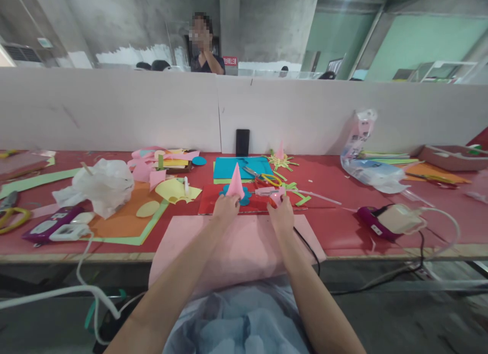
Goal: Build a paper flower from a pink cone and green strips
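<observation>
My left hand (227, 207) has its fingers closed at the base of a pink paper cone (236, 182), which stands point up. Just behind the cone a blue flower-shaped paper piece (246, 195) lies on a red sheet (208, 199). My right hand (282, 212) is wrapped around a small pink glue gun (277, 194) with a red light showing. A clear glue stick (322, 197) juts from its back, and its nozzle points left toward the cone. A black cord (307, 245) trails below my right wrist. Under both forearms lies a pink sheet (244, 247).
Yellow-handled scissors (271, 180) lie on blue paper (232, 166), near green strips (299, 194) and a second cone (280, 152). Paper scraps and crumpled white plastic (109, 184) cover the left. Power strips (55, 224) sit either side. A white partition (114, 110) stands behind; a person (206, 54) is beyond.
</observation>
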`<state>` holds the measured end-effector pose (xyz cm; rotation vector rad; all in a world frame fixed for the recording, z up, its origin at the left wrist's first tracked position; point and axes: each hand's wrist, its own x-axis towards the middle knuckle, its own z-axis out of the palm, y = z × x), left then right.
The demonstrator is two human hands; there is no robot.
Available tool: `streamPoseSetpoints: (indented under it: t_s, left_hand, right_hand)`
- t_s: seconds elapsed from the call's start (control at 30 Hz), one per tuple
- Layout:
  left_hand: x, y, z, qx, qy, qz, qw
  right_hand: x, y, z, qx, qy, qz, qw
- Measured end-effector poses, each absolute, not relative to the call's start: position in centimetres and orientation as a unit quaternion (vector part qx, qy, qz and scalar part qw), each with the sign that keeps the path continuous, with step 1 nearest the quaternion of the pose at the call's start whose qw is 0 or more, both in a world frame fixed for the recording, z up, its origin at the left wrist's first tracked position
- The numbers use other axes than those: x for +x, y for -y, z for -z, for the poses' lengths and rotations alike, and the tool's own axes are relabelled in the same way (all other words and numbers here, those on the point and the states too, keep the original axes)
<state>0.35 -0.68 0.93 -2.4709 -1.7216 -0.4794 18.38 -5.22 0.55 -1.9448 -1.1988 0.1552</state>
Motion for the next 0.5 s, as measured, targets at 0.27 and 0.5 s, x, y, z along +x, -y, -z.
streamPoseSetpoints:
  t_s: [0.27,0.5]
  left_hand:
    - [0.51,0.89,-0.89,-0.818,0.553,0.154,0.031]
    - [0.67,1.02,-1.03,-0.826,0.544,0.147,0.035]
  right_hand:
    - [18.49,5.08,-0.28,-0.766,0.488,-0.049,0.414]
    - [18.48,5.15,-0.29,-0.768,0.492,-0.047,0.408]
